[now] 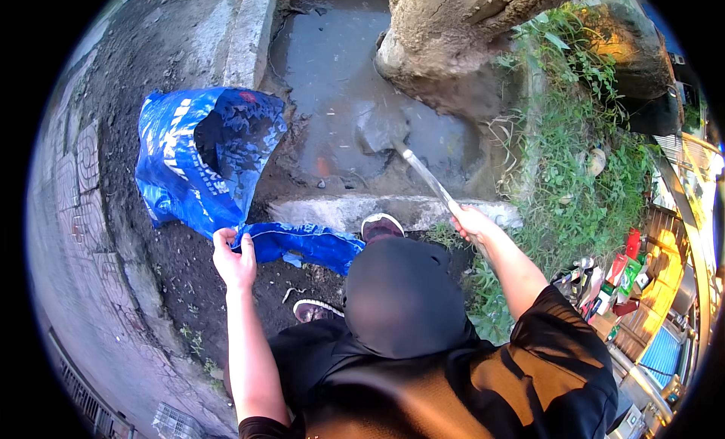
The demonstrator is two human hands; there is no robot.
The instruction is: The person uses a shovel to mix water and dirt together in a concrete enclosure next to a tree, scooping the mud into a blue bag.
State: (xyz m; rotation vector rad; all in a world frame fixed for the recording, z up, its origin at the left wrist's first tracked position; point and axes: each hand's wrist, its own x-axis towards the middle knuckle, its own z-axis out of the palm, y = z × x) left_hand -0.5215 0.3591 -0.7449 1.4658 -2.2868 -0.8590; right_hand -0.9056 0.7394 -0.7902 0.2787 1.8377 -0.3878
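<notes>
My left hand [235, 263] pinches the near edge of a blue plastic sack [170, 155] between thumb and fingers. The sack stands on dark soil with its mouth gaping to the right, and wet mud smears its inner face. A strip of the same blue material [306, 240] trails from my left hand toward my shoe. My right hand [476, 223] grips the shaft of a shovel [427, 177]. Its blade lies in shallow grey muddy water [334, 59], partly covered with mud. What the sack holds is hidden in shadow.
A thick tree trunk [447, 36] rises from the muddy pit. Concrete curbs [340, 211] edge it in front and at left. Grass and weeds [589, 184] grow on the right, beside assorted goods [623, 274]. Patterned paving [88, 161] runs along the left.
</notes>
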